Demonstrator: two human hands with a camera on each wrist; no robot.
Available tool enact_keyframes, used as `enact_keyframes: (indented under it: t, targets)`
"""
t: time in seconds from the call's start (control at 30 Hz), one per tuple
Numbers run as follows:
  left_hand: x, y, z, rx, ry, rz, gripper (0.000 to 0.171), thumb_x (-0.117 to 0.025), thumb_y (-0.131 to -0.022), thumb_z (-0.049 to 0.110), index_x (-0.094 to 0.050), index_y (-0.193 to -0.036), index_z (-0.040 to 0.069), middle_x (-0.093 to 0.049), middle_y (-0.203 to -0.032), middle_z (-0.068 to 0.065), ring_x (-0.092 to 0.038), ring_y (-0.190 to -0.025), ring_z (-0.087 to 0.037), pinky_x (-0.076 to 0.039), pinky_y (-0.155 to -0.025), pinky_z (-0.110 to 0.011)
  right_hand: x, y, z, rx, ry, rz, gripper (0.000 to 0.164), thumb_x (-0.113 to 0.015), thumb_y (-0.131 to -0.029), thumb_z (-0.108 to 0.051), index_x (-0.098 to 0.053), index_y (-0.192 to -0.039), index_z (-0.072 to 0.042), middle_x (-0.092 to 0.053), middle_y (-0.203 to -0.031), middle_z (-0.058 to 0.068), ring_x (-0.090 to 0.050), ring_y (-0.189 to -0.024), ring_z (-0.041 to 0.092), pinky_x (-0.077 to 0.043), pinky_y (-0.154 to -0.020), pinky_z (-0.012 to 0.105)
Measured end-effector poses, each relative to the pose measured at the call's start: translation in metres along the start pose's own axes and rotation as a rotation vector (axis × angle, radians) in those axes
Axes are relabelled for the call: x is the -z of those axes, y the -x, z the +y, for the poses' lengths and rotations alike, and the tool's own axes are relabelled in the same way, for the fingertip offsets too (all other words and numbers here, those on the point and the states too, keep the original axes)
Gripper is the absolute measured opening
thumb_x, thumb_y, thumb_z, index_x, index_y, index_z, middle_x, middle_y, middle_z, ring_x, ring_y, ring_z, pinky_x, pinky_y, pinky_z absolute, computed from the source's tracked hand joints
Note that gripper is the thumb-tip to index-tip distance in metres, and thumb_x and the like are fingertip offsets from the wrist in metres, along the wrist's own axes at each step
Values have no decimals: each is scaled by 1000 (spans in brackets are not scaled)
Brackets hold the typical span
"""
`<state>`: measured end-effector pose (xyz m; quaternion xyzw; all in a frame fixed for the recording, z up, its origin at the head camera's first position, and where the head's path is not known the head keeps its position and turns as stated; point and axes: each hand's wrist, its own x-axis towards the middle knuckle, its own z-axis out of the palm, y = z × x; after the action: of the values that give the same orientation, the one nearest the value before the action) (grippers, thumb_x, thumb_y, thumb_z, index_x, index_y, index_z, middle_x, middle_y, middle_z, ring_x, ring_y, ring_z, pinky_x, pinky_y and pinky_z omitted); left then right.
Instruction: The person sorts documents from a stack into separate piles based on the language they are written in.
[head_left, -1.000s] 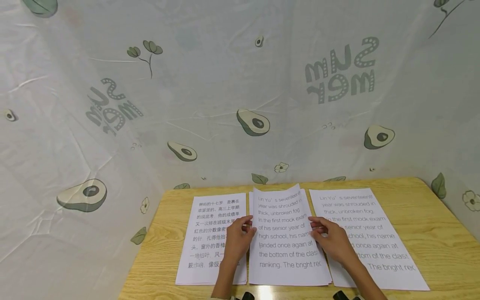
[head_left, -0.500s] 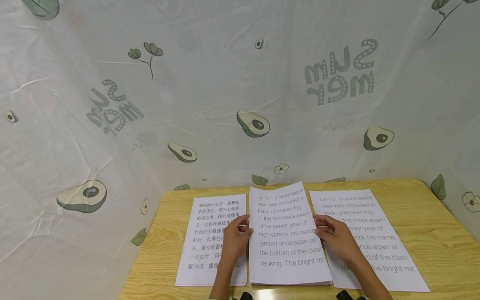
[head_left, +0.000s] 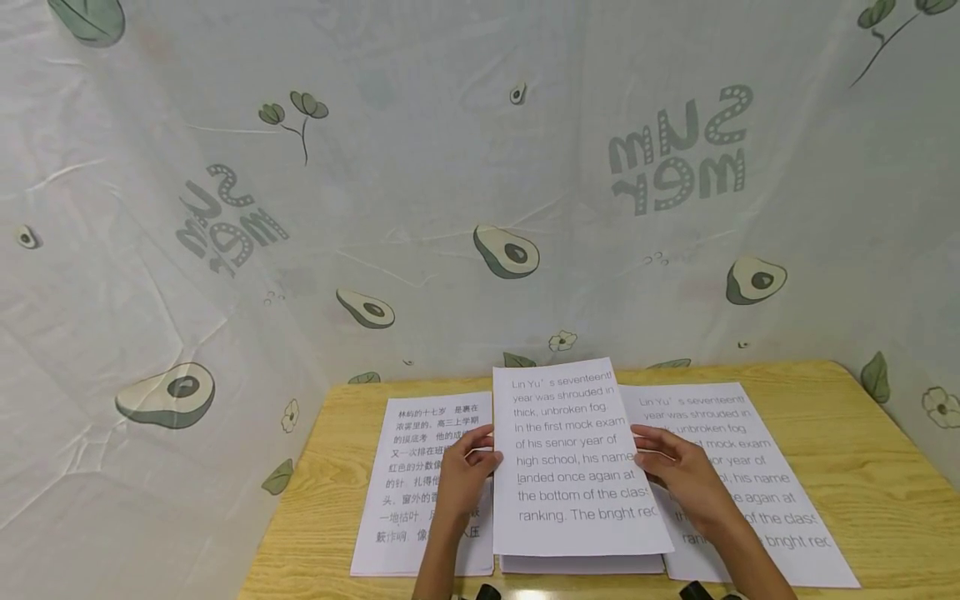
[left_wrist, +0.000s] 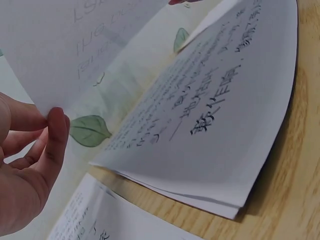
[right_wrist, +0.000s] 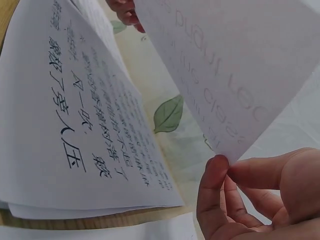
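Between both hands a sheet of paper (head_left: 570,458) with printed English text is held up over the middle paper stack (head_left: 585,565). My left hand (head_left: 465,479) pinches its left edge between thumb and fingers, as the left wrist view shows of the same hand (left_wrist: 35,155). On the right edge, the thumb and fingers of my right hand (head_left: 682,479) pinch the sheet too; the right wrist view has that hand (right_wrist: 260,195) at the paper's edge. Chinese writing shows on the top page of the middle stack (left_wrist: 215,165), whose sheets lie slightly uneven beneath.
A stack of Chinese pages (head_left: 375,542) lies to the left, partly behind my left hand. To the right lies an English page (head_left: 780,467), overlapped by my right hand. All rest on a wooden table (head_left: 862,442), with a patterned cloth (head_left: 420,183) hanging behind.
The English sheet has risen off the middle stack and straightened from its bowed shape. Its lower edge has lifted, uncovering the stack's front edge. Both hands have moved slightly with it.
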<state>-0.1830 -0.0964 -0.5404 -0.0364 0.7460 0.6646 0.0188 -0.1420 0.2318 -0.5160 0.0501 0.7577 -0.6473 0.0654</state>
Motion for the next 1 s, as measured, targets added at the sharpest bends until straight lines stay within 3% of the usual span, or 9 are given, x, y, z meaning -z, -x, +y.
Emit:
enact_keyframes:
  t: [0.5, 1.0]
  targets:
    - [4, 2, 8, 33, 121, -18, 46, -76, -94, 4, -70, -139, 10, -66, -125, -15, -71, -93, -15, -65, -84, -28, 4, 2, -7, 15, -53, -3, 61, -67, -106, -16, -45, -160, 1, -56, -149, 23, -70, -108, 1, -60, -92, 20]
    - [4, 5, 13, 40, 137, -23, 47, -77, -95, 5, -70, -141, 10, -65, -125, -14, -71, -93, -15, -64, -85, -28, 6, 3, -10, 21, -59, -12, 61, -66, -107, -17, -44, -160, 1, -59, -145, 18, -70, -108, 3, -60, -92, 21]
